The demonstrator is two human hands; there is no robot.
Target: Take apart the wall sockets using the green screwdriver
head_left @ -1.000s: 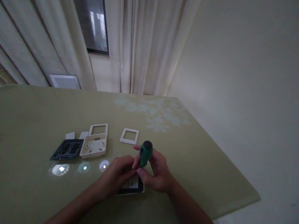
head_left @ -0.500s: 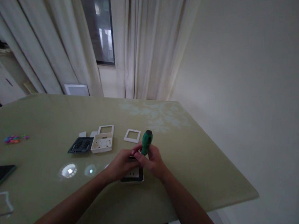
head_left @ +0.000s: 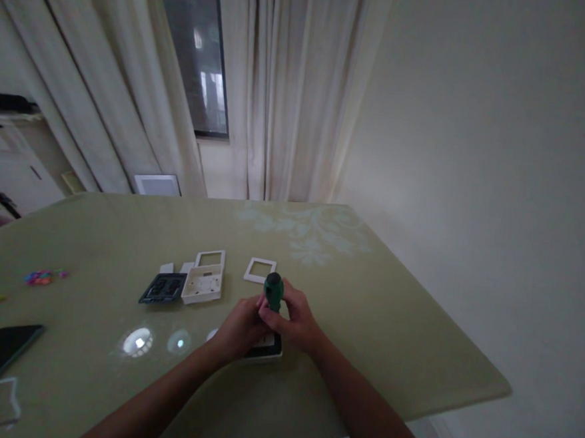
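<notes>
A screwdriver with a green handle and dark end [head_left: 273, 291] stands nearly upright, tilted slightly; its tip is hidden. My right hand [head_left: 298, 318] is closed around the lower part of its handle. Below both hands lies a wall socket [head_left: 268, 352] with a white face and dark border, partly covered by my fingers. My left hand [head_left: 239, 329] rests over the socket's left side, fingers bent in near the screwdriver's lower end. What those fingers pinch is hidden.
Left of my hands are a white back box [head_left: 202, 285], a dark mounting plate [head_left: 164, 288] and a white frame [head_left: 210, 258]. Another square frame [head_left: 259, 270] lies beyond my hands. A dark tablet or phone [head_left: 0, 353], a white cable [head_left: 12, 393] and small colourful pieces [head_left: 42, 277] lie further left.
The screwdriver handle has shifted left and lower, its end now turned more toward me. My right hand has moved slightly left with it. The view has shifted slightly.
</notes>
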